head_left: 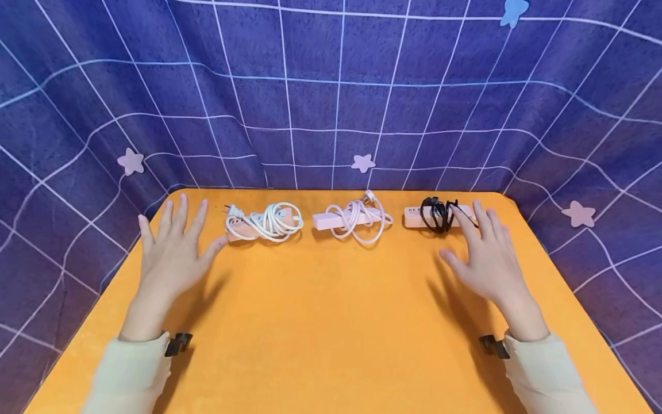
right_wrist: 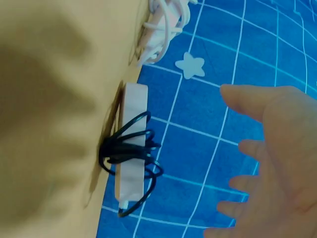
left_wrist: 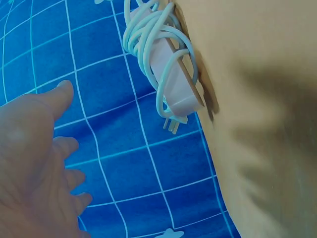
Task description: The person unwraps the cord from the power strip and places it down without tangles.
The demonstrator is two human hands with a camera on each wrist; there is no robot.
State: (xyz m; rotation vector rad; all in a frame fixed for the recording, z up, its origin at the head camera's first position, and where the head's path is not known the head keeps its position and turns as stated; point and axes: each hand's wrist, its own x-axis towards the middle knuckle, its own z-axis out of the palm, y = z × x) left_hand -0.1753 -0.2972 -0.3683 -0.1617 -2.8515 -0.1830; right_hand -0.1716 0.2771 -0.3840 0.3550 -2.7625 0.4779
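Observation:
Three power strips lie in a row along the table's far side. The left power strip (head_left: 243, 229) is pinkish with a white cord wound round it, its plug prongs pointing left. A pale pink power strip (head_left: 328, 221) with a pink cord lies in the middle. At the right is a pink power strip (head_left: 414, 217) wrapped in a black cord (right_wrist: 126, 150). My left hand (head_left: 173, 253), fingers spread, hovers left of the white-corded strip. My right hand (head_left: 488, 259) hovers just in front of the black-corded strip, fingers extended. Both hands hold nothing.
An orange table (head_left: 331, 322) extends toward me under both hands. Behind it and at both sides hangs a blue curtain (head_left: 310, 103) with a white grid and star shapes. A dark band (head_left: 179, 344) sits at my left cuff.

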